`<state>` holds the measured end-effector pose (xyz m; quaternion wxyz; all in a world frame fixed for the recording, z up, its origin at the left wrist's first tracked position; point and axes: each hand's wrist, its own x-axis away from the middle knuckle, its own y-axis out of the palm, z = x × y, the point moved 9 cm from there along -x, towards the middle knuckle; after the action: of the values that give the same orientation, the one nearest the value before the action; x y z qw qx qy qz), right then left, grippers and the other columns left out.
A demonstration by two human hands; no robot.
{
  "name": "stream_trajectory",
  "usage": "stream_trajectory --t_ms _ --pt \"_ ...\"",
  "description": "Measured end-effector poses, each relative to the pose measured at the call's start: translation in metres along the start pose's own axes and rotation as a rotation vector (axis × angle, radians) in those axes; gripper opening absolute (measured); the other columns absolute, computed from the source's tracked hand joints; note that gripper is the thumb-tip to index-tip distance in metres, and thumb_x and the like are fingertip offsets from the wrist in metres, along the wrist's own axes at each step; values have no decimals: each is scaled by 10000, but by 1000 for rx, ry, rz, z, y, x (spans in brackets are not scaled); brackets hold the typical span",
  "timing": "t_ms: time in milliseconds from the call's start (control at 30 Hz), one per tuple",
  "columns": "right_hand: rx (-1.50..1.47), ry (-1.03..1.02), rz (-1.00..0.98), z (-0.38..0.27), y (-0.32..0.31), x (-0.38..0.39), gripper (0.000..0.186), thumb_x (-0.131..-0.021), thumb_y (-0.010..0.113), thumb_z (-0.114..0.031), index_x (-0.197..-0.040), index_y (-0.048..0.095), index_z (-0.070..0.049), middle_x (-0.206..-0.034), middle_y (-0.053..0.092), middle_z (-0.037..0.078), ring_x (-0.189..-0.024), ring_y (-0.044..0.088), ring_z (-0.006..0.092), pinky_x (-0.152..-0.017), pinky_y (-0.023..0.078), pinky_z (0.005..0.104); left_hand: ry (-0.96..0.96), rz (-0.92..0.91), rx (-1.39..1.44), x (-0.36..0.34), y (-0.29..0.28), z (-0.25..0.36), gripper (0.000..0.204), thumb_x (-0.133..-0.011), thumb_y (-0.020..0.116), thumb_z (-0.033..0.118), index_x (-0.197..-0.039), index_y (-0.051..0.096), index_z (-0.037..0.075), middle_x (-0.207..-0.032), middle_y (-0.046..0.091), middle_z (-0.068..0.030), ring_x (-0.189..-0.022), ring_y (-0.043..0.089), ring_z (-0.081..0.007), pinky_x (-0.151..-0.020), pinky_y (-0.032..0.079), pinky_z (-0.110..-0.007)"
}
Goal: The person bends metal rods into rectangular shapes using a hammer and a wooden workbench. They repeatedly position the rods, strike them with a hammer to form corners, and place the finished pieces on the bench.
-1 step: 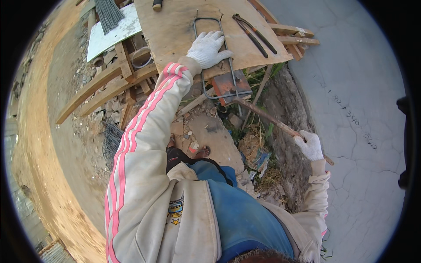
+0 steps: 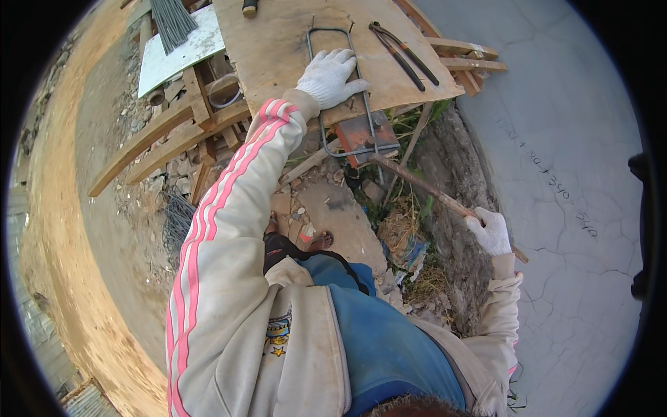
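My left hand (image 2: 332, 78), in a white knit glove, lies flat with fingers stretched over a long rectangular loop of bent steel bar (image 2: 310, 46) on the wooden board (image 2: 267, 62). The loop's near end sticks out past the board's edge, over a rusty red-brown metal block (image 2: 356, 136). At the right, my gloved right hand (image 2: 492, 232) is wrapped round a long brown rod (image 2: 425, 183). The rod's far end meets the loop's near corner by the block; how they join is too small to tell. Pincers with dark, orange-marked handles (image 2: 404, 57) lie on the board, right of the loop.
Nails or pegs stand up from the board near the loop. Wooden beams (image 2: 167, 139) and a white sheet with a bundle of thin steel rods (image 2: 171, 26) are at the left. A grey cracked wall (image 2: 556, 139) rises on the right. Rubble and weeds cover the ground below.
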<state>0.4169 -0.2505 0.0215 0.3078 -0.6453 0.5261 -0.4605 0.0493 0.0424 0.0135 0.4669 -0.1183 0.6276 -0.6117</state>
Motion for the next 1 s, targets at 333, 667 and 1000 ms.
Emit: stream_trajectory --t_ms 333,667,1000 --pt "23 56 122 -2 14 17 431 -921 770 -427 -848 635 -24 -686 497 207 -643 485 422 -602 422 447 9 -3 6 -2 2 0 737 -999 618 624 -1348 678 -21 -1485 604 -201 -1380 550 -383 -1173 405 -476" --pt "20 141 224 -10 28 39 491 -916 769 -499 -845 636 -32 -675 499 227 -644 528 442 -601 429 464 72 6 -24 -5 12 -2 741 -1012 595 635 -1333 673 -28 -1465 613 -209 -1382 552 -380 -1157 408 -482" --pt "-123 522 432 -106 122 145 444 -958 746 -521 -932 697 -80 -724 587 226 -691 604 448 -617 458 471 122 43 -52 -4 11 3 731 -1022 584 623 -1319 671 -39 -1438 630 -212 -1340 574 -381 -1134 419 -488"
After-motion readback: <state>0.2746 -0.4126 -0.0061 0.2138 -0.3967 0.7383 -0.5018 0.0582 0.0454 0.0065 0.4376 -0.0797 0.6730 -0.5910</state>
